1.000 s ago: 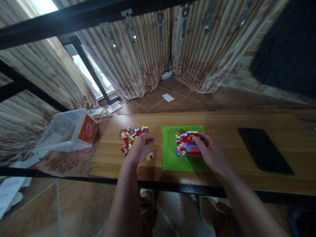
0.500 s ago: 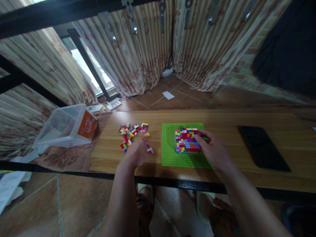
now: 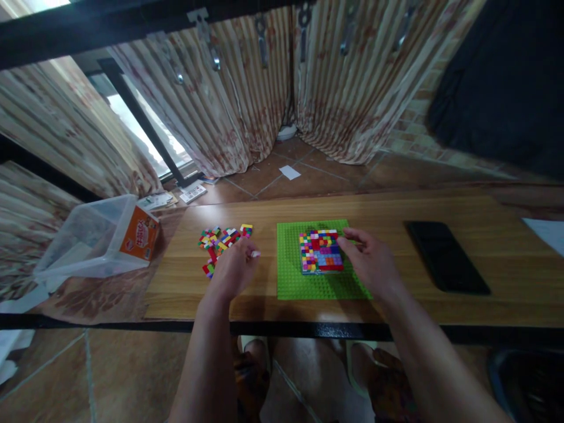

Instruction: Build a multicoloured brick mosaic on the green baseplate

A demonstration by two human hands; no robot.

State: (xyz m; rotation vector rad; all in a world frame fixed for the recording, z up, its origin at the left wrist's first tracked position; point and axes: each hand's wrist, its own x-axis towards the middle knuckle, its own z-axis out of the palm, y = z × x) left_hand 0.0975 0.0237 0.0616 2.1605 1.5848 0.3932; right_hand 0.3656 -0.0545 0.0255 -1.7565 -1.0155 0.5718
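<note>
My left hand [image 3: 235,267] is closed, its fingertips pinching a small whitish brick [image 3: 255,254] above the table, right of a pile of loose coloured bricks [image 3: 211,238]. My right hand [image 3: 370,258] is at the right side of a rectangular block of many-coloured bricks [image 3: 321,251], thumb and forefinger at its upper right corner. That block sits over a green studded baseplate [image 3: 288,282], and its lower edge looks clear or bluish. Whether the block is fastened to the plate I cannot tell. Part of the loose pile is hidden behind my left hand.
A black phone or tablet [image 3: 447,257] lies to the right on the wooden table [image 3: 383,205]. Left of the table is a clear plastic bin [image 3: 88,235] with an orange label. A black bar [image 3: 308,330] runs along the table's near edge. Curtains [image 3: 238,117] hang beyond.
My left hand has lifted slightly with the brick, whose pink and red neighbours no longer show. My right thumb has drawn back from the block's top toward its edge. The whole view has shifted.
</note>
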